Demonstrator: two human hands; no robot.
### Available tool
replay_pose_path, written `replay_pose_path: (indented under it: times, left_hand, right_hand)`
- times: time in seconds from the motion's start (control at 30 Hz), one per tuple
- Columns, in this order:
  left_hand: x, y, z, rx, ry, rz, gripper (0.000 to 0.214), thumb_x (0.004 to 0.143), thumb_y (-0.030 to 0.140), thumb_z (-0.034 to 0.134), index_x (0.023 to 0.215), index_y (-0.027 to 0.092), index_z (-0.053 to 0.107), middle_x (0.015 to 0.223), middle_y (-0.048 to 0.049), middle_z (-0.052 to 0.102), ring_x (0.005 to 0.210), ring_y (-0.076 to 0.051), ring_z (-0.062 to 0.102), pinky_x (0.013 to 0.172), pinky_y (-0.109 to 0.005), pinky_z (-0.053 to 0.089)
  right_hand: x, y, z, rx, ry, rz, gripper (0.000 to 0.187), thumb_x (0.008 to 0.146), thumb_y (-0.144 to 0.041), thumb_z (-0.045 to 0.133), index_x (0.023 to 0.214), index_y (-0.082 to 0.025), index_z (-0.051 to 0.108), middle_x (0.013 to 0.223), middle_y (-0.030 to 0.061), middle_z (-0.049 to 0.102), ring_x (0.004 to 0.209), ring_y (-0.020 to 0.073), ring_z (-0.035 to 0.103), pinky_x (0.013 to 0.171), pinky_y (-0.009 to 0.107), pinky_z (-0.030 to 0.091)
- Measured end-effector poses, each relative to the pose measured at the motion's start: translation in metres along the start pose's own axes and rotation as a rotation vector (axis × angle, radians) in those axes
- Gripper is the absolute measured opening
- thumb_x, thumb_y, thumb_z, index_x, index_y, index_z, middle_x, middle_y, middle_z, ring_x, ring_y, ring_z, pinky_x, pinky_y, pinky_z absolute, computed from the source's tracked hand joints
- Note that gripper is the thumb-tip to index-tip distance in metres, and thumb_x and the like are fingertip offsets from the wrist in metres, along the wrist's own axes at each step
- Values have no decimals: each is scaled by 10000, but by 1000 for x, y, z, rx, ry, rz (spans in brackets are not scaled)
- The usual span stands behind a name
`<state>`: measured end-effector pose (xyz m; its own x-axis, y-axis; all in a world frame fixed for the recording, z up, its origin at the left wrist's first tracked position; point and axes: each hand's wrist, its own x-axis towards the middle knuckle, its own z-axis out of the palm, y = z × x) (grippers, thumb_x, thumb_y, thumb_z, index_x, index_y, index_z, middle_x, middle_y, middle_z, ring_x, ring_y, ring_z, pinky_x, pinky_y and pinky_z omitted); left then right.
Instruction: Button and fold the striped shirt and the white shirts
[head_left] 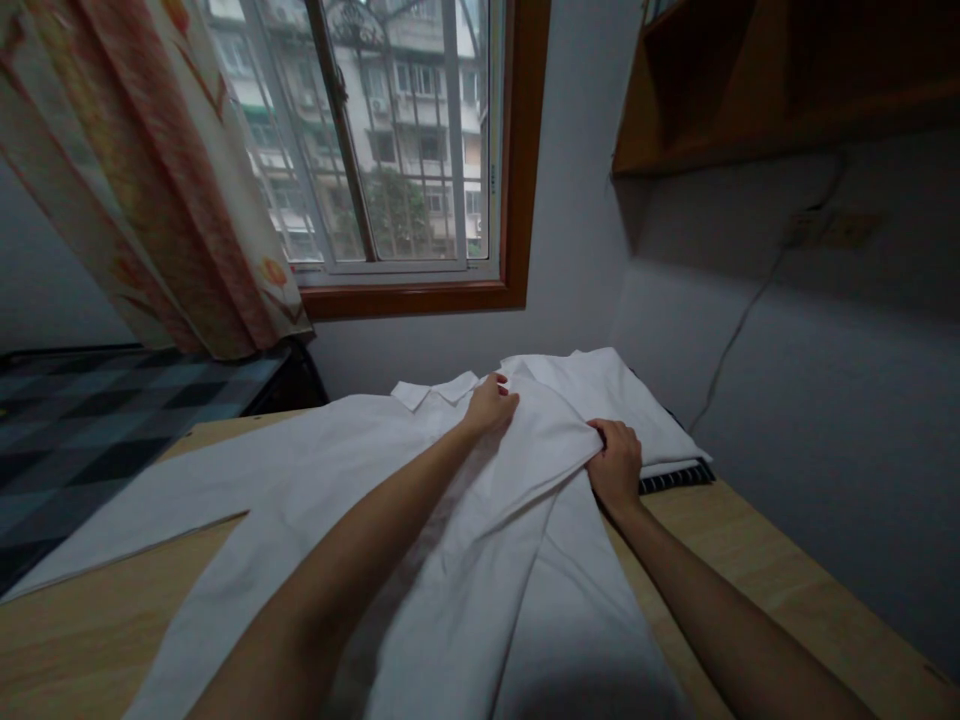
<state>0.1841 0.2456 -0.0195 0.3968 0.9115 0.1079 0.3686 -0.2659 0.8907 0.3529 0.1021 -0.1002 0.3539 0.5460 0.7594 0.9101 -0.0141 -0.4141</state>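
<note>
A white shirt (315, 480) lies spread over a wooden table (750, 560), its collar (435, 390) toward the window and one sleeve stretched out to the left. My left hand (489, 404) grips the cloth near the collar, fingers closed on it. My right hand (616, 462) pinches a fold of the same shirt at its right side, lifting the edge a little. Both forearms reach across the shirt's body.
Folded white cloth (615, 400) lies on a dark striped item (675, 478) at the table's far right corner. A checkered bed (90, 420) stands left, a patterned curtain (150, 170) and window (390, 140) behind, a wooden shelf (750, 90) up right.
</note>
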Motion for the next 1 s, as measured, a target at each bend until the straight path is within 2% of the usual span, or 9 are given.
replay_pose_path:
  times: [0.13,0.27,0.4,0.53,0.6,0.7,0.8,0.9,1.0]
  left_hand:
    - [-79,-4,-62,368,-166,170,351,810,455,587,963,143,636,865,-81,661,763,-196,587,687,-272,408]
    - [-185,-12,-109,517,-476,-78,468,771,619,536,759,164,649,701,-34,643,640,-175,562,552,-247,347]
    - [-264,-14,-115,613,-531,-253,409,623,580,688,692,183,615,659,-7,616,627,-182,552,509,-246,317]
    - [-287,-8,-110,584,-515,-265,298,573,368,724,797,189,641,833,-28,669,779,-230,601,616,-269,410]
    - [-283,1,-116,549,-446,-181,243,611,245,643,847,189,633,891,-31,674,829,-226,607,684,-277,431]
    - [-276,23,-137,630,-150,42,145,670,160,531,806,190,573,766,-11,634,721,-183,585,643,-265,407]
    - [-290,44,-149,781,162,510,85,766,128,482,781,195,531,673,0,563,620,-148,514,597,-260,361]
    - [-325,43,-136,930,103,921,122,869,114,451,842,196,538,654,-2,549,587,-144,480,580,-277,351]
    - [-359,19,-108,1065,-141,951,82,914,168,470,948,201,538,709,-5,582,599,-145,501,584,-284,385]
  right_hand:
    - [2,3,-14,37,-101,-94,364,752,-83,425,1062,-186,586,980,97,607,955,264,510,836,380,402]
    - [8,-8,-42,26,-215,-260,549,690,-84,467,1232,-145,518,1193,143,555,1116,285,477,933,422,380]
    - [11,-37,-56,49,-431,-532,599,695,-145,551,1291,-175,506,1279,132,543,1180,286,462,1006,438,320]
    - [15,-56,-44,-61,-693,-654,328,709,-109,574,1008,-204,670,964,72,677,955,247,576,922,408,354]
    - [20,-53,-40,-96,-702,-655,264,688,-44,555,862,-200,679,853,55,673,867,224,584,843,361,385]
    - [28,-40,-44,-54,-506,-617,285,687,-28,539,883,-189,671,873,69,650,857,221,568,783,324,417]
    - [27,-24,-55,-15,-250,-557,254,724,-67,533,909,-176,667,895,90,626,878,235,551,791,330,447]
    - [13,-11,-66,-26,-202,-620,232,777,-75,503,901,-174,672,893,99,620,872,235,545,804,348,462]
    - [-7,-4,-72,-63,-315,-753,255,820,-81,492,973,-160,680,966,119,635,921,240,548,843,372,466]
